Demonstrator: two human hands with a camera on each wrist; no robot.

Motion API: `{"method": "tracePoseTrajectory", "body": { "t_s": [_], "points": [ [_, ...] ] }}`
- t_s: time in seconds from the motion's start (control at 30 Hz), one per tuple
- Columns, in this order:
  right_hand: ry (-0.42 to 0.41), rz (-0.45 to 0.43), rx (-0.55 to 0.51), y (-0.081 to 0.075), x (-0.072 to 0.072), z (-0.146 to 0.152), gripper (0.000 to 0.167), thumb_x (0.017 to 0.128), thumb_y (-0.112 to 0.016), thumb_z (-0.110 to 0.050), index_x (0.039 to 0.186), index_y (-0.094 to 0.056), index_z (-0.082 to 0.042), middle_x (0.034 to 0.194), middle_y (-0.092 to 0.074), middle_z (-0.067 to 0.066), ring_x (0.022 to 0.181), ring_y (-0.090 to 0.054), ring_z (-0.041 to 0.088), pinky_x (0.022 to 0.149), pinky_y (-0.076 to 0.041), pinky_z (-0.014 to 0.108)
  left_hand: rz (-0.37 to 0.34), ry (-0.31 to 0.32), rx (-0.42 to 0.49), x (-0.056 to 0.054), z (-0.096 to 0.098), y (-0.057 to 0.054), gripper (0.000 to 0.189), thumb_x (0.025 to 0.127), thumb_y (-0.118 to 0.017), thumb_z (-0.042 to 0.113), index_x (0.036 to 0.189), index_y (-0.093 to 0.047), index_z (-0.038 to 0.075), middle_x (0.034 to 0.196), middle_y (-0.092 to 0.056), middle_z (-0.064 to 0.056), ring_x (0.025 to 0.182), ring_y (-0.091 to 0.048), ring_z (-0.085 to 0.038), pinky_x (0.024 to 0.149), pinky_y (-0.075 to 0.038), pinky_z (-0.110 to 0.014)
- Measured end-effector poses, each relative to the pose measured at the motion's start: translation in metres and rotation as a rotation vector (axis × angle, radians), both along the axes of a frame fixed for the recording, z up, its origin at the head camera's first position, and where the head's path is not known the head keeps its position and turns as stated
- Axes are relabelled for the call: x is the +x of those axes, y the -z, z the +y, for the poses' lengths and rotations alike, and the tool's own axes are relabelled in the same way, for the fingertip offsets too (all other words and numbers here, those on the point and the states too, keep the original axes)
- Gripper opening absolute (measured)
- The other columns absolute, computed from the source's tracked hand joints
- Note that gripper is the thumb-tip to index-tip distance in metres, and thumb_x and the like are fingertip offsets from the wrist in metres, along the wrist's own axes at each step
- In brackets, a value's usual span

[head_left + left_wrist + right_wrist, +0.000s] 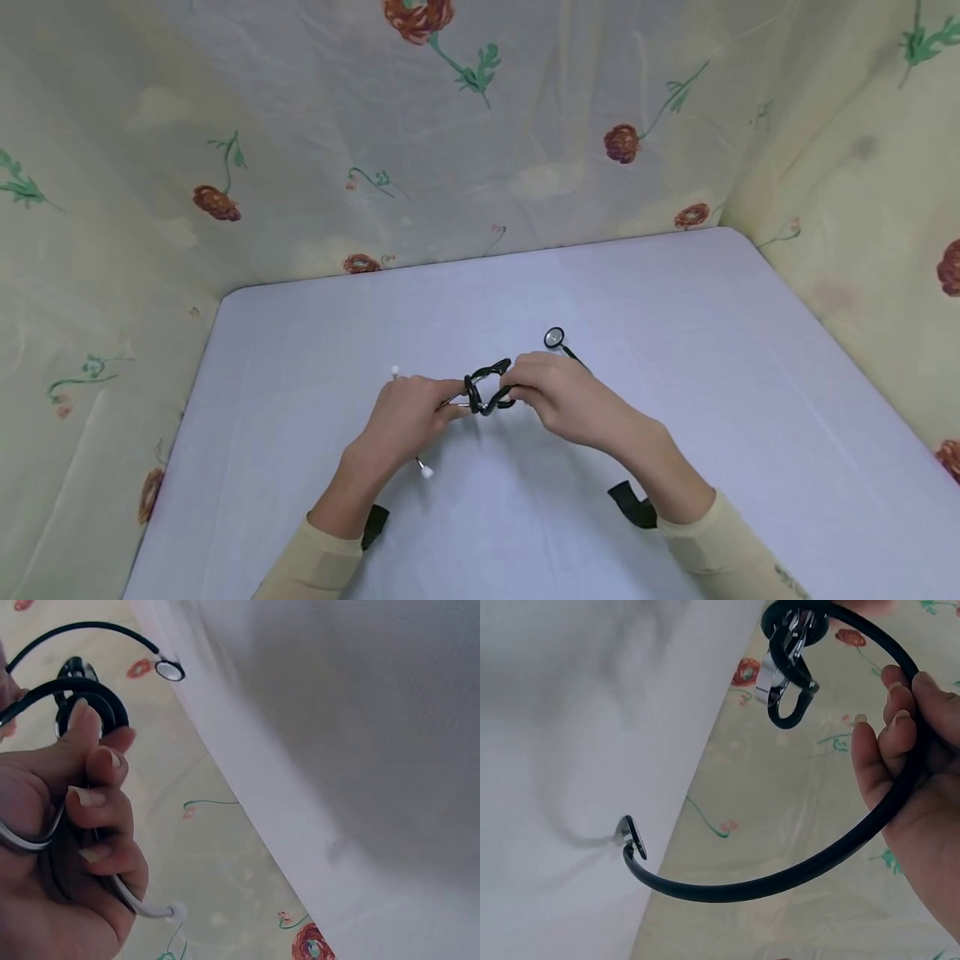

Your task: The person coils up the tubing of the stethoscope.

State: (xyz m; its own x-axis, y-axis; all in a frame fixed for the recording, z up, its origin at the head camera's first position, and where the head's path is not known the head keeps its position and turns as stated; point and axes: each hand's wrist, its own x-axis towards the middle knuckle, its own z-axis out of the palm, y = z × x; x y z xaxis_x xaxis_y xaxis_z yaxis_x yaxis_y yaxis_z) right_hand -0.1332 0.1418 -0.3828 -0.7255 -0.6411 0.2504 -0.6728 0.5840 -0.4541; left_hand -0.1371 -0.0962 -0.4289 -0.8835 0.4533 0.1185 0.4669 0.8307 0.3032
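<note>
At the middle of the head view, between two bare hands, a stethoscope (495,406) is held above the white table (517,517), with its black tube wound around its own metal part near the left fingertips. From the left hand (407,412) this wound part lies to the right, so the long axis of the held bundle goes nearly level across the frame. Two white ear tips stick out at the left side, one above the left hand (396,371) and one below it (427,472). The left fingers are bent around the metal ear tubes (139,900), and the thumb presses near the coil. The right hand (558,396) pinches the black tube between thumb and fingers, with no clear gap left.

The relation which seems to matter most is that of the free tube to the right hand. From that pinch, one side goes to the coil, at the top of the right wrist view; the other side bends in a wide arc toward the lower left, to the chest piece (632,836). In the head view the chest piece is above the right hand, and this hand is clearly the nearer one.
</note>
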Motion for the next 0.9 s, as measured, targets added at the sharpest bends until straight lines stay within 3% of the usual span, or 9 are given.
{"method": "tracePoseTrajectory", "body": {
  "t_s": [0.13, 0.53, 0.67, 0.9],
  "points": [
    [0.006, -0.021, -0.033, 0.001, -0.005, 0.001, 0.011, 0.094, -0.065, -0.008, 0.100, -0.072, -0.014, 0.088, -0.066, -0.004, 0.079, -0.053, 0.006, 0.074, -0.047, 0.026, 0.007, 0.079, -0.003, 0.003, 0.000, -0.003, 0.017, 0.085, -0.075, 0.037, 0.081, -0.063, 0.026, 0.055, -0.043, 0.014, 0.053, -0.037, -0.004, 0.049, -0.029, -0.021],
    [0.018, -0.084, -0.125, 0.003, -0.019, 0.003, 0.009, 0.093, -0.068, -0.008, 0.095, -0.073, -0.015, 0.083, -0.064, -0.006, 0.074, -0.050, 0.006, 0.070, -0.046, 0.024, 0.030, 0.235, 0.010, 0.014, 0.001, -0.016, 0.016, 0.086, -0.074, 0.039, 0.084, -0.063, 0.027, 0.061, -0.056, 0.017, 0.053, -0.043, 0.000, 0.050, -0.035, -0.019],
    [0.008, -0.170, -0.177, 0.006, -0.025, 0.004, 0.007, 0.092, -0.070, -0.011, 0.094, -0.073, -0.016, 0.084, -0.066, -0.007, 0.076, -0.054, 0.006, 0.071, -0.048, 0.024, 0.010, 0.275, 0.012, 0.016, 0.002, -0.019, 0.015, 0.088, -0.072, 0.039, 0.087, -0.064, 0.027, 0.069, -0.064, 0.016, 0.055, -0.047, 0.002, 0.053, -0.037, -0.018],
    [0.013, -0.412, -0.240, 0.010, -0.037, 0.011, 0.006, 0.093, -0.069, -0.018, 0.094, -0.075, -0.019, 0.091, -0.069, -0.005, 0.083, -0.060, 0.012, 0.077, -0.051, 0.027, -0.023, 0.314, 0.039, 0.018, 0.004, -0.025, 0.012, 0.089, -0.070, 0.039, 0.092, -0.067, 0.027, 0.074, -0.066, 0.018, 0.057, -0.048, 0.004, 0.055, -0.038, -0.017]
  ]
}}
